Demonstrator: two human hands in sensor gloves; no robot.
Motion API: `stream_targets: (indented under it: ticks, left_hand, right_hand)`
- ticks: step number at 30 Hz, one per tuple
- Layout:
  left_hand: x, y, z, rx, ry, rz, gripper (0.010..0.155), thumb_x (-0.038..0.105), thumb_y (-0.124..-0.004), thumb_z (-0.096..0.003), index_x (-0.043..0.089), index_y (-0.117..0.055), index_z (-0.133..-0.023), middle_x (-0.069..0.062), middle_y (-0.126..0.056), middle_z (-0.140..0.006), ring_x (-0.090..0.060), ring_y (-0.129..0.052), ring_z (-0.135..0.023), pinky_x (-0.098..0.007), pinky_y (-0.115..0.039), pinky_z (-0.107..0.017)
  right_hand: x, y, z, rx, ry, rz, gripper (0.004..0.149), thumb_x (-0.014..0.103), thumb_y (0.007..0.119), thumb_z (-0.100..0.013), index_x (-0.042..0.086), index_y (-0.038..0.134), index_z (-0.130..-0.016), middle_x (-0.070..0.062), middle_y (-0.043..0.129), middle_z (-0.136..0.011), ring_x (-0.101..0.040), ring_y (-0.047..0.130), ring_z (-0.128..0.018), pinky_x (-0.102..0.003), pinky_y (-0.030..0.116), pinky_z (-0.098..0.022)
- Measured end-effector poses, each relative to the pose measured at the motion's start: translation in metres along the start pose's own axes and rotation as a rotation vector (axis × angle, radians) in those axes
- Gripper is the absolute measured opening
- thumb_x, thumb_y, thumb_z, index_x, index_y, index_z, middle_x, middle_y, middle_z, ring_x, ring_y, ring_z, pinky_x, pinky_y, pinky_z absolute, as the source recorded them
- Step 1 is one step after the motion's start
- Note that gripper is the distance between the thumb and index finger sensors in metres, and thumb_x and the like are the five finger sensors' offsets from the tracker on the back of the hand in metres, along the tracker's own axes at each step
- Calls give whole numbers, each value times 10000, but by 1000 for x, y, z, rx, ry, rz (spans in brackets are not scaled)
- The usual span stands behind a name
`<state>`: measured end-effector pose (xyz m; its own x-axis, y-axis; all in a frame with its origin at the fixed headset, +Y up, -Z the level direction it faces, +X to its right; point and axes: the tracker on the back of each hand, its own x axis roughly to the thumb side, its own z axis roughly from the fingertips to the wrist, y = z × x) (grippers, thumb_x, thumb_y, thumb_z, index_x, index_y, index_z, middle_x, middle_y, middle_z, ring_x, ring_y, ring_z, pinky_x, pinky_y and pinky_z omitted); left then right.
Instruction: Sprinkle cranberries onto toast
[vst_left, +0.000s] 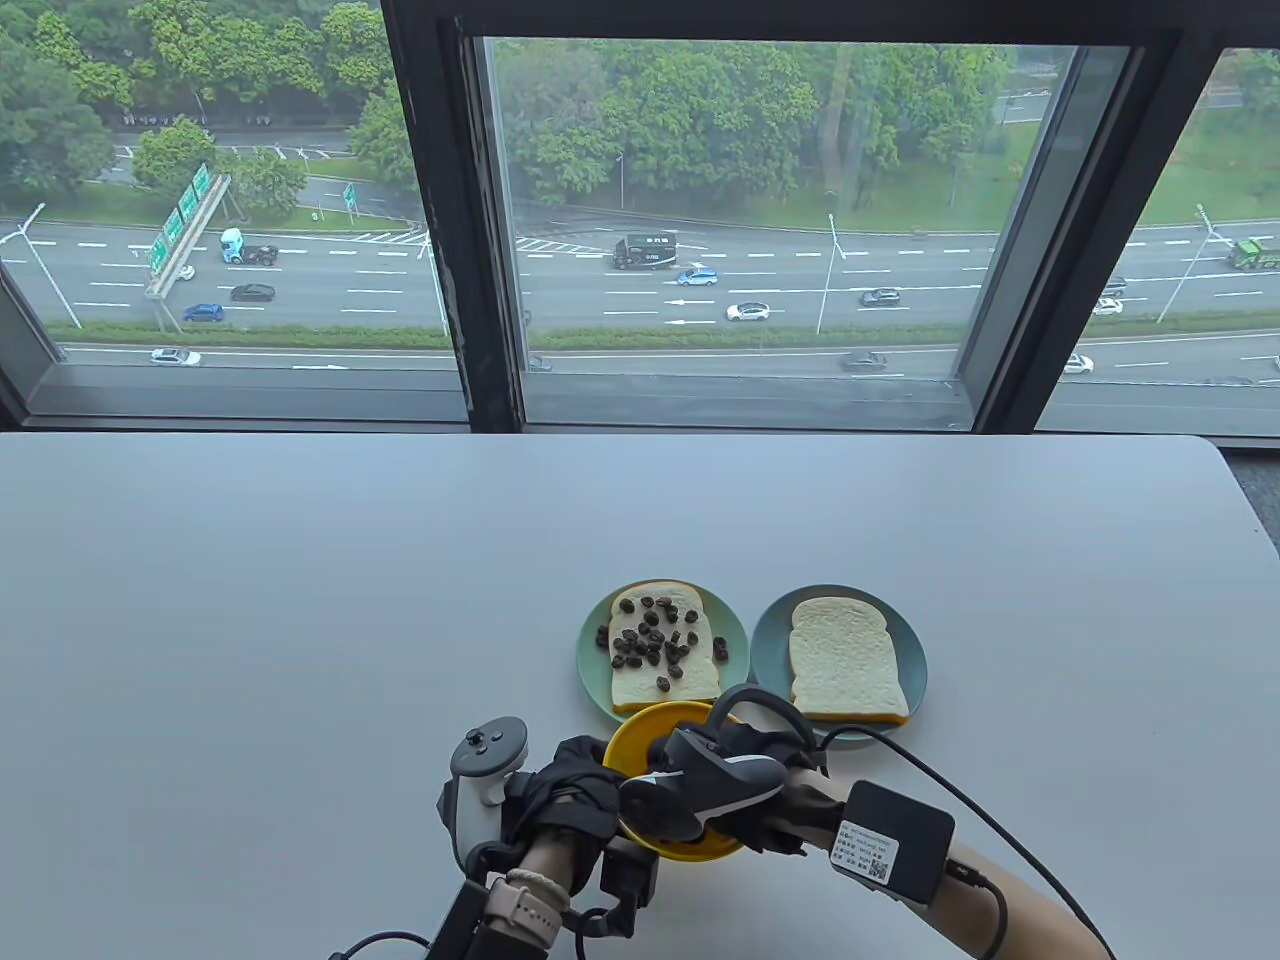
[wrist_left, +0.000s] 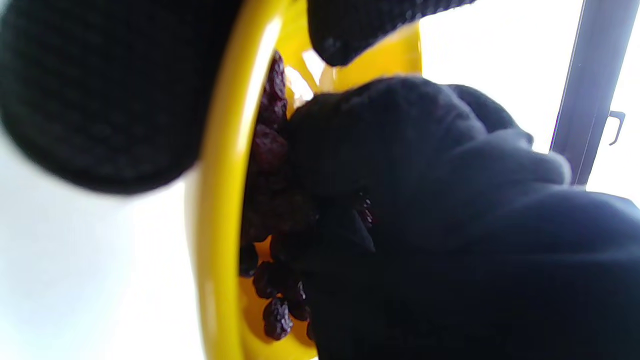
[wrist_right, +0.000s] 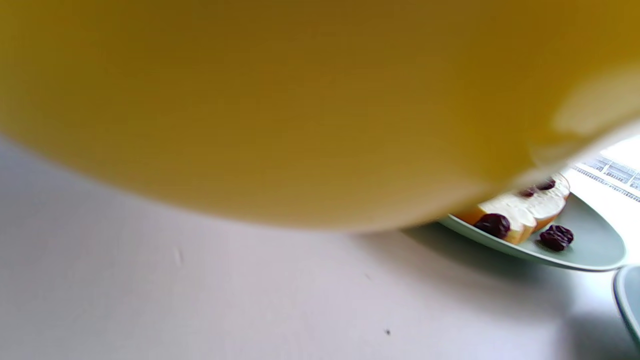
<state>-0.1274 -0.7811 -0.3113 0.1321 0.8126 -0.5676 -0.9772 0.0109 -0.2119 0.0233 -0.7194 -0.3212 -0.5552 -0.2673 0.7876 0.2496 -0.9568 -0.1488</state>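
A yellow bowl (vst_left: 665, 725) of dark cranberries (wrist_left: 272, 145) is near the table's front edge. My left hand (vst_left: 600, 775) grips its left rim, fingers (wrist_left: 100, 90) outside the wall (wrist_left: 220, 200). My right hand (vst_left: 670, 800) reaches into the bowl; in the left wrist view its fingers (wrist_left: 380, 165) curl into the berries, with berries showing between them. Just behind the bowl, one toast (vst_left: 660, 650) covered with several cranberries lies on a green plate (vst_left: 590, 660). A plain toast (vst_left: 845, 660) lies on a blue plate (vst_left: 770, 640). The right wrist view shows the bowl's outside (wrist_right: 300, 100) and the topped toast (wrist_right: 525, 210).
The white table (vst_left: 300, 600) ends at a window sill at the back and a rounded corner at the far right. A few cranberries (vst_left: 722, 650) lie on the green plate beside the toast. A cable (vst_left: 960, 790) runs from my right wrist.
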Motion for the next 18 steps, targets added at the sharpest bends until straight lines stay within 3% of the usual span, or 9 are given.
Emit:
stream_targets:
  ticks: [6, 11, 14, 18]
  left_hand:
    - [-3, 0, 0, -10, 22, 15, 565, 167, -758, -415, 111, -507, -917, -212, -688, -615, -399, -810, -333, -356, -976, -79]
    - [-1, 4, 0, 11, 34, -59, 568, 173, -763, -414, 111, -509, -918, -215, -684, -614, -402, -804, -332, -360, -976, -81]
    - [-4, 2, -2, -14, 43, -40, 570, 171, -765, -413, 106, -510, -918, -220, -683, -610, -406, -801, -326, -363, -974, -76]
    - [-3, -1, -4, -30, 43, -37, 569, 172, -765, -413, 103, -512, -918, -220, -683, -610, -405, -802, -326, -362, -975, -76]
  right_hand:
    - [-10, -10, 8, -58, 18, -55, 332, 267, 876, -263, 377, 808, -569, 89, 801, -725, -186, 890, -622, -178, 991, -257]
    - [-30, -33, 13, -103, 59, -166, 332, 264, 875, -262, 371, 809, -569, 83, 806, -719, -188, 898, -606, -172, 992, -247]
    - [-44, -40, 4, -113, 110, -192, 328, 255, 879, -261, 368, 816, -563, 80, 812, -711, -188, 902, -594, -154, 983, -254]
    - [-56, -35, -27, -78, 170, -209, 328, 255, 879, -260, 376, 814, -558, 90, 811, -710, -179, 902, -598, -152, 984, -259]
